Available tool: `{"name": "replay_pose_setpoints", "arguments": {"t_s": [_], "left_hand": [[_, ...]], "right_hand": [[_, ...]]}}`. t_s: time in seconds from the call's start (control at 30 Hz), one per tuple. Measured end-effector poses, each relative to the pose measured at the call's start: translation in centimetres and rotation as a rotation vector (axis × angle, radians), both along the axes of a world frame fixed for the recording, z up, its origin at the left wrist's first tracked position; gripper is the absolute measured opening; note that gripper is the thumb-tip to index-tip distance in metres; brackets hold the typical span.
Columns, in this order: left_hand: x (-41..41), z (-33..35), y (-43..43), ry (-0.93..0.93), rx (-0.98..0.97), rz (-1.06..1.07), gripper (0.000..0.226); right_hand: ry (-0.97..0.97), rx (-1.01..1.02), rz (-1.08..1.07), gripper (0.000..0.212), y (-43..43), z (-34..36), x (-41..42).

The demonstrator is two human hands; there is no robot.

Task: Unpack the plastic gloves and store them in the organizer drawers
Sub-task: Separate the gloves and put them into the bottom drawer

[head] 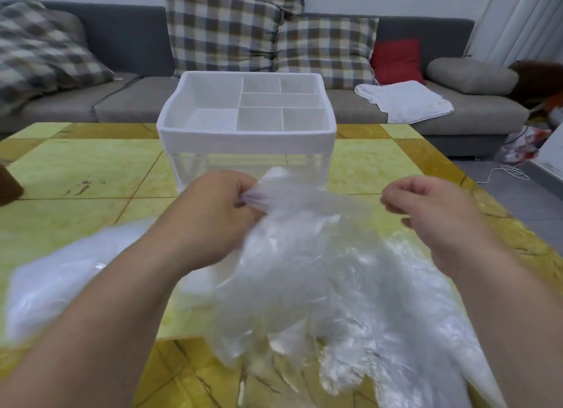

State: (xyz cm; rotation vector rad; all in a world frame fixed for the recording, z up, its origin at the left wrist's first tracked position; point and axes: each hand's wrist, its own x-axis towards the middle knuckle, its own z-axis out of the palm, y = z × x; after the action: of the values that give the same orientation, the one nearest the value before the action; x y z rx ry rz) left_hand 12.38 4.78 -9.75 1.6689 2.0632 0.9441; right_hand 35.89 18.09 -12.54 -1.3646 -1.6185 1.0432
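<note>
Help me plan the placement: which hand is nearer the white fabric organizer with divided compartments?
Left. The left hand, gripping clear plastic gloves, is just in front of the organizer; the right hand hovers out past its right front corner.

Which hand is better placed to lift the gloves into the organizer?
The left hand: its fingers pinch the bunched end of the gloves near the organizer. The right hand hovers apart, seemingly holding nothing.
</note>
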Motion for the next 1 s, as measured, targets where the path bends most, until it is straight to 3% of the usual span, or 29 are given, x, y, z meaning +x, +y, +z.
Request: {"name": "replay_pose_setpoints", "arguments": {"t_s": [0.17,0.27,0.33,0.4,0.5,0.57,0.63,0.73,1.0], "left_hand": [[2.4,1.6,-0.5,-0.393,0.145,-0.207,0.013],[2.5,0.1,0.7,-0.483,0.234,-0.078,0.012],[1.6,-2.4,1.7,-0.395,0.256,0.097,0.015],[0.5,-4.8,2.2,-0.318,0.240,0.238,0.018],[-0.6,-6.7,2.2,-0.338,0.176,0.365,0.021],[-0.9,-7.1,2.0,-0.368,0.173,0.428,0.024],[-1.3,-7.2,1.7,-0.377,0.179,0.469,0.025],[-2.2,-7.6,1.6,-0.385,0.143,0.465,0.016],[-4.5,-8.1,0.9,-0.201,-0.122,0.458,0.014]], "right_hand": [[0.266,0.265,-0.117,0.005,-0.8,2.5,-0.6],[0.385,0.338,-0.192,0.006,-1.2,3.6,-0.8],[0.374,0.419,-0.230,0.006,-1.7,4.1,-1.2],[0.308,0.527,-0.181,0.009,-2.8,4.8,-1.8],[0.120,0.539,0.176,0.011,-5.8,4.6,-4.5],[-0.165,0.432,0.475,0.013,-7.3,2.8,-6.8],[-0.474,0.319,0.618,0.023,-8.0,-0.2,-8.6],[-0.694,0.332,0.648,0.033,-7.8,-3.3,-9.8],[-0.791,0.270,0.637,0.028,-6.4,-4.4,-11.0]]}}
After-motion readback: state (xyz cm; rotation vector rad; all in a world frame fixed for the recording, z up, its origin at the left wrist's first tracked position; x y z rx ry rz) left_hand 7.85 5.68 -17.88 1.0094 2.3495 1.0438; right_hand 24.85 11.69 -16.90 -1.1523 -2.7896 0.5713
